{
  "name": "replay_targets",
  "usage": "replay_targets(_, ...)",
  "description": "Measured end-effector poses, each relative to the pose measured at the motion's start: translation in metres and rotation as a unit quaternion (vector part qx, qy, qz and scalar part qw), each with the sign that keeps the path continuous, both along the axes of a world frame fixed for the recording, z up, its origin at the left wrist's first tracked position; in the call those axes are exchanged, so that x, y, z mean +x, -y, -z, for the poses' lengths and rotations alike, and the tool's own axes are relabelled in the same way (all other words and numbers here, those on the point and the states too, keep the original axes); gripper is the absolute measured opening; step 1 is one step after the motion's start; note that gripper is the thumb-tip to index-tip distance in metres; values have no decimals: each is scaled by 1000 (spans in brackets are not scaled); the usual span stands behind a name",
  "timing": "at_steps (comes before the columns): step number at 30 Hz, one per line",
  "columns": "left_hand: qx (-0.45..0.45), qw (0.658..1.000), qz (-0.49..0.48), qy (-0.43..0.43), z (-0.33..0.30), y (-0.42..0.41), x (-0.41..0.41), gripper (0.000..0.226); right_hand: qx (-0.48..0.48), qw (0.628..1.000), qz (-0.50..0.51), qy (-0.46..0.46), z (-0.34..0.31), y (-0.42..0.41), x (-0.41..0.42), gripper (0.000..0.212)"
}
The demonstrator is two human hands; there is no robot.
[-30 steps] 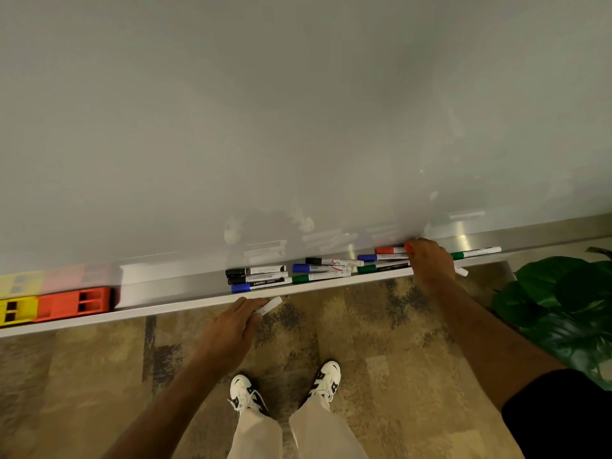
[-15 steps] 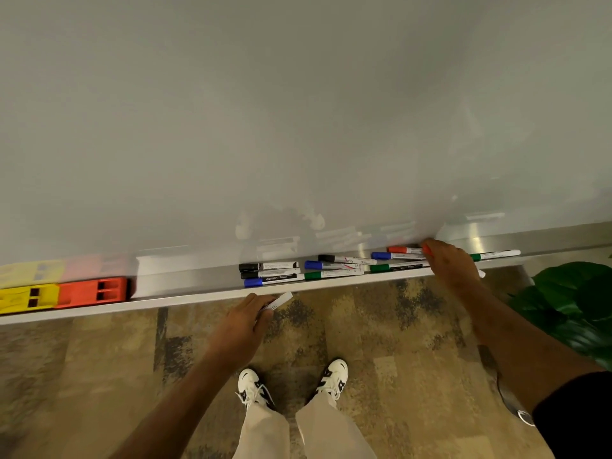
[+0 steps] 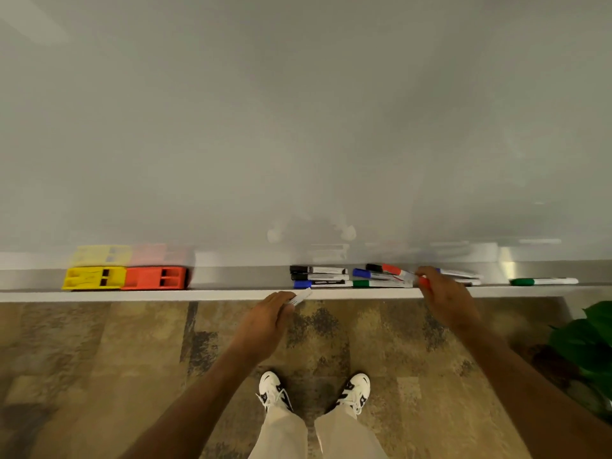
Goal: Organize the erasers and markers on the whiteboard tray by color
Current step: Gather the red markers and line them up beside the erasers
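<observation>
The whiteboard tray (image 3: 215, 295) runs across the view. A yellow eraser (image 3: 94, 277) and an orange-red eraser (image 3: 155, 277) sit side by side at its left. Two black markers (image 3: 318, 273), blue markers (image 3: 321, 284) and a green marker (image 3: 381, 283) lie bunched in the middle. Another green marker (image 3: 543, 281) lies alone at the right. My right hand (image 3: 443, 299) pinches a red marker (image 3: 392, 269) tilted over the bunch; a second red cap shows under its thumb. My left hand (image 3: 268, 319) grips a white marker (image 3: 300, 297) just below the tray edge; its cap is hidden.
The whiteboard (image 3: 298, 127) fills the upper view. More markers (image 3: 462, 274) lie partly hidden behind my right hand. A leafy plant (image 3: 589, 342) stands at the right on patterned carpet. My white shoes (image 3: 275, 390) are below.
My right hand has moved left along the tray, carrying the red marker over the bunch. The lone green marker stayed put. My left hand keeps its marker.
</observation>
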State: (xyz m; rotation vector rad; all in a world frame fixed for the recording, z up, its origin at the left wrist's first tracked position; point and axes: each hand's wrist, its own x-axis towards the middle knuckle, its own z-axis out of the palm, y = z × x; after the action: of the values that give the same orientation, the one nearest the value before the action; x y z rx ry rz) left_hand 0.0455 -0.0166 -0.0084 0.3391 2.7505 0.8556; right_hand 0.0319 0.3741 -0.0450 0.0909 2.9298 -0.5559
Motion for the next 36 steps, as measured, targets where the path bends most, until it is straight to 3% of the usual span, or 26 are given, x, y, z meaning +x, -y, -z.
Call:
replay_targets(10, 0, 993, -112, -38, -17, 126, 4, 23, -36, 993, -92, -66, -14, 190, -56, 10)
replay_targets(20, 11, 989, -143, -25, -16, 221, 8, 32, -32, 981, -189, -20, 1, 360, -67, 16)
replay_targets(36, -4, 987, -157, -45, -2, 260, -5, 38, 11, 980, -197, 26, 19, 429, -65, 20)
